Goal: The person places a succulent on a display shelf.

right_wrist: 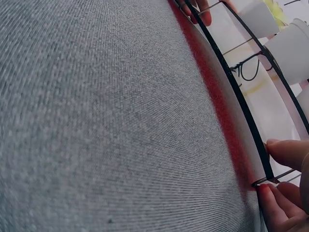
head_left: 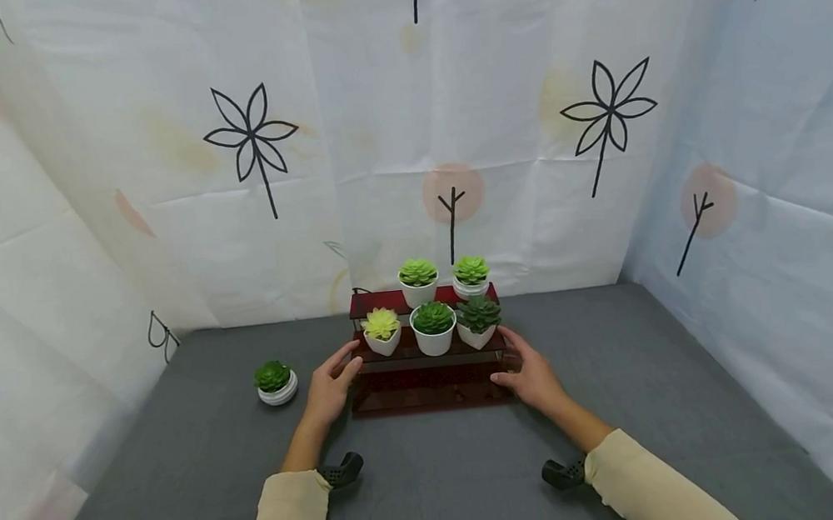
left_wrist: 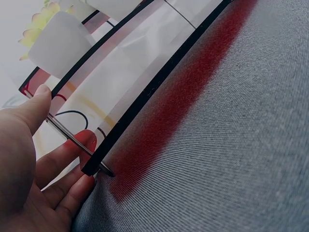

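Note:
A tiered display stand (head_left: 430, 397) of dark red see-through shelves stands on the grey cloth. My left hand (head_left: 329, 392) grips its left end; in the left wrist view the thumb (left_wrist: 38, 108) lies at a shelf's corner and the fingers curl around the thin metal rod (left_wrist: 67, 133). At the opposite end my right hand (head_left: 533, 374) holds the stand, its thumb (right_wrist: 287, 152) on the bottom shelf's edge. The middle shelf carries a yellow-green succulent (head_left: 381, 324), a green succulent (head_left: 433, 319) and a dark green succulent (head_left: 479, 316), all in white pots.
Two bright green succulents, one left (head_left: 418, 273) and one right (head_left: 471, 271), sit on the top shelf. A green succulent in a ribbed white pot (head_left: 276, 382) lies tilted on the grey cloth (head_left: 439, 492) left of the stand. Patterned white fabric (head_left: 389, 129) hangs behind.

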`<state>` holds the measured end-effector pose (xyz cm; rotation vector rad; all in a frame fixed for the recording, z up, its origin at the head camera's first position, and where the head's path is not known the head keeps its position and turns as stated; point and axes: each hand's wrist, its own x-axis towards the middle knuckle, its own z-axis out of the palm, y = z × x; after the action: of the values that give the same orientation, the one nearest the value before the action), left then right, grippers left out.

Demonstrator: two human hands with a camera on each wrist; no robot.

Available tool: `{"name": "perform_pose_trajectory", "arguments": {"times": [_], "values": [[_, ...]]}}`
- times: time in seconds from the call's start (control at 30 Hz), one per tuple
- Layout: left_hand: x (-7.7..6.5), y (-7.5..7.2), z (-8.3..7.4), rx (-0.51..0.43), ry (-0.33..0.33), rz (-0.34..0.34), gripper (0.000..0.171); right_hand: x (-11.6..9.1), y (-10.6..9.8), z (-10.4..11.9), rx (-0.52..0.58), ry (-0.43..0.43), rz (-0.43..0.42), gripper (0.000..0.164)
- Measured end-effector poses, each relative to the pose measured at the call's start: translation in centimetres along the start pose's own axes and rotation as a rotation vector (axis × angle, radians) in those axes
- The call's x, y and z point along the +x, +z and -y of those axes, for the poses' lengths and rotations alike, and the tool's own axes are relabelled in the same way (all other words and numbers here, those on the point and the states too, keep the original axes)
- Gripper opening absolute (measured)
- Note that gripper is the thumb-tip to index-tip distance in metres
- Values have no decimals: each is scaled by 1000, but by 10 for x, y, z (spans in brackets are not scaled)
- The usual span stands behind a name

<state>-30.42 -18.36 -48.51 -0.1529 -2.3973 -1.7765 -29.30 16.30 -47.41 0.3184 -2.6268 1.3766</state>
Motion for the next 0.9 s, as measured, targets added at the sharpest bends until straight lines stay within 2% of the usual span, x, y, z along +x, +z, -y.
{"name": "perform_pose_trajectory", "arguments": {"times": [0.2, 0.43, 0.57, 0.73, 0.9], "values": [[0, 1, 1, 8, 2, -7, 38, 0, 1, -2, -53, -8, -10, 78], [-3, 3, 1, 20, -9, -33, 39, 1, 1, -3, -64, -20, -3, 80], [-6, 5, -1, 67, 6, -79, 40, 1, 1, -3, -50, -18, -3, 79], [-9, 9, -5, 119, 11, -173, 39, 1, 0, -3, -44, -20, -6, 79], [-16, 11, -10, 259, 55, -241, 40, 0, -2, -3, -11, -39, -1, 79]]}}
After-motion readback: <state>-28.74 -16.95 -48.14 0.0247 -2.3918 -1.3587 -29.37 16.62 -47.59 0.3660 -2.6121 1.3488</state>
